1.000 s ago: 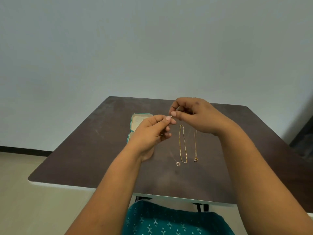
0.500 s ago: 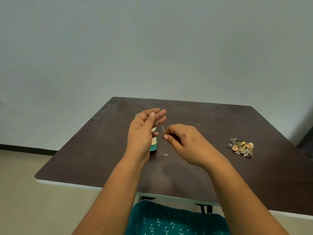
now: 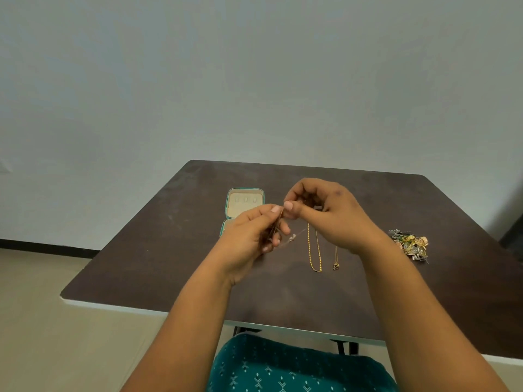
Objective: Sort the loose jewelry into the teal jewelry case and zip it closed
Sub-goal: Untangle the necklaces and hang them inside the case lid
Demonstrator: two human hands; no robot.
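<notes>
Now, step: handling a thin chain before it goes into the case.
Left hand (image 3: 250, 236): fingers pinched on the thin chain (image 3: 294, 237), which trails right with a small charm.
Right hand (image 3: 325, 213): thumb and fingers pinched on the same chain's upper end.
Case (image 3: 244, 203): open on the table (image 3: 169, 250), just behind the left hand, so that hand is nearer.
Waiting: gold chain (image 3: 314, 250) and pendant necklace (image 3: 336, 260) lying lengthwise, toward and away from the person, below the right hand; earring pile (image 3: 410, 244) far right.
</notes>
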